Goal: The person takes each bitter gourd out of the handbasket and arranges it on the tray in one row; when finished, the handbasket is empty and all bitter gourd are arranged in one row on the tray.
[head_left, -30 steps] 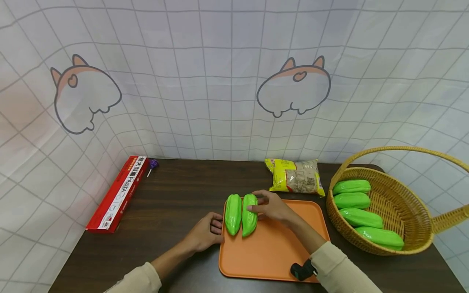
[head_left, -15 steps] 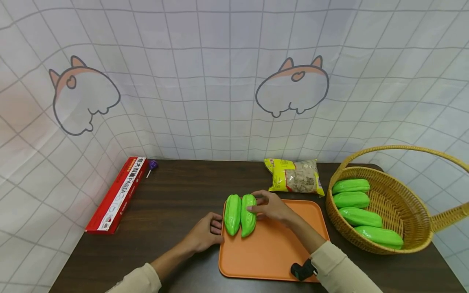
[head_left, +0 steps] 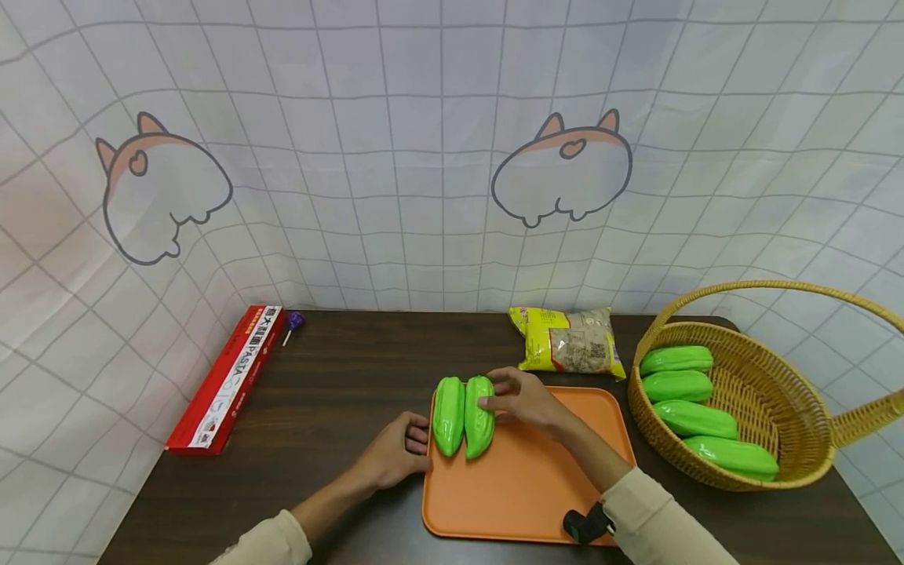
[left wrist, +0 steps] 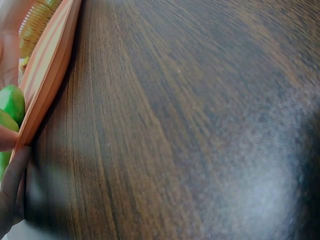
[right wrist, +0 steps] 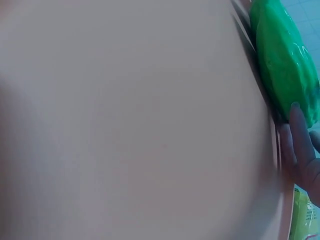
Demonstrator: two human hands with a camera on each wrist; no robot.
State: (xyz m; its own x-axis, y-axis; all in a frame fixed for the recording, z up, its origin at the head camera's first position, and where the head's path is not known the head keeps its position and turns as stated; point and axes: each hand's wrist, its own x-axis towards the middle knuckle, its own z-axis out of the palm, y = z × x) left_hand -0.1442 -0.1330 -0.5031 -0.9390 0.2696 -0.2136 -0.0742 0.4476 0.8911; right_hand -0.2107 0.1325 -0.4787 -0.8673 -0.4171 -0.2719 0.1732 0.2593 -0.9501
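- A white curtain with a grey grid and two cartoon corgi rumps backs the dark wood-grain counter.
- An orange rectangular tray lies on the counter in front of the person.
- Two glossy green fruits that look like starfruit, the left starfruit and the right starfruit, lie lengthwise side by side at the tray's far left corner, touching or nearly so.
- The right hand pinches the right starfruit near its far end, thumb on its upper surface and the other fingers at its right side; the forearm crosses over the tray.
- The left hand is at the tray's left edge with bent fingers, thumb touching the rim; whether it pinches that rim or just rests there, I cannot tell.
- Both arms wear cream sleeves, and a black device is at the right wrist.
- Right of the tray, a wicker basket with an arched handle holds four more green fruits in a row along its left side.
- Behind the tray lies a yellow printed bag.
- Far left, a red PASTA box lies slantwise, a purple lollipop just beside its far end.
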